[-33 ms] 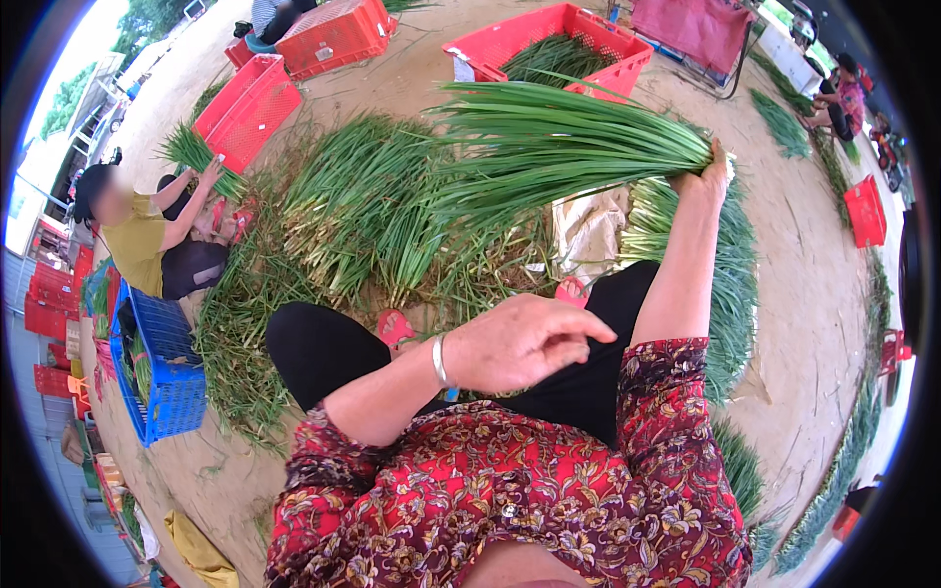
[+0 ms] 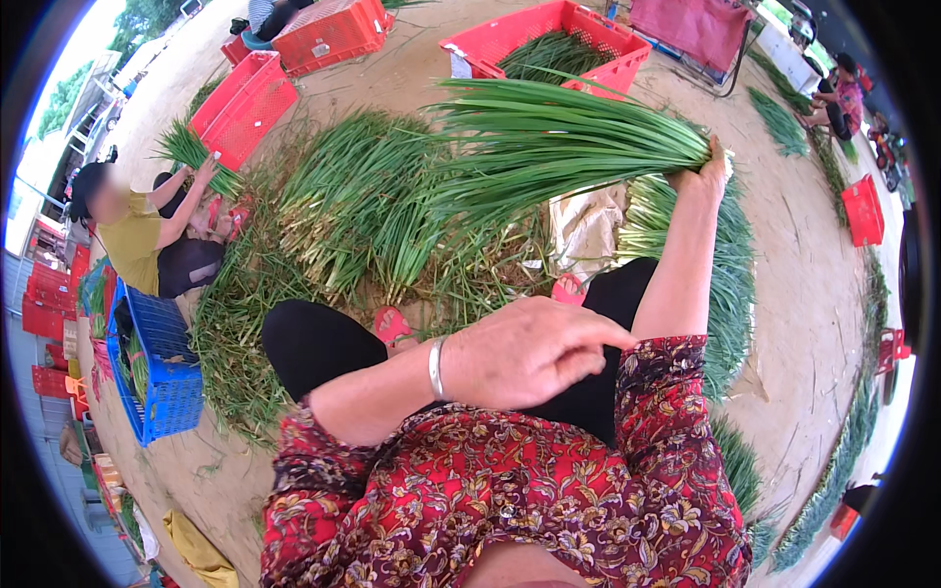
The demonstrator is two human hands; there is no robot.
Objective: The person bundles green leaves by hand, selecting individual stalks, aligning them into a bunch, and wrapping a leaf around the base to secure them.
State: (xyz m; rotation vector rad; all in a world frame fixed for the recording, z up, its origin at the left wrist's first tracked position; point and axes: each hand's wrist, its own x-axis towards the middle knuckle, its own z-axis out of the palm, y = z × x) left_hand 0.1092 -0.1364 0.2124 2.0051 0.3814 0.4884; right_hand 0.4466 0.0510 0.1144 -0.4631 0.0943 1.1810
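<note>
My right hand (image 2: 703,176), raised at the far right of my lap, is closed round the pale root ends of a thick bunch of garlic chives (image 2: 578,142). The long green leaves fan out to the left, above the ground. Over my lap, my left hand (image 2: 534,353) wears a silver bangle. Its fingers are curled together and the index fingertip reaches the cuff of my right sleeve (image 2: 667,363); whether it pinches anything is hidden. Loose chives (image 2: 363,186) lie heaped in front of me, and neatly laid chives (image 2: 720,294) lie beside my right knee.
A red crate (image 2: 578,83) holding chives stands ahead, another red crate (image 2: 245,108) at left. A co-worker (image 2: 147,230) squats at left with chives in hand, near a blue crate (image 2: 162,363). Pale sacking (image 2: 583,225) and trimmed leaves (image 2: 235,343) cover the ground.
My left hand has moved right and slightly down, its fingertip now at my right sleeve cuff. My right hand holds the bunch nearly still.
</note>
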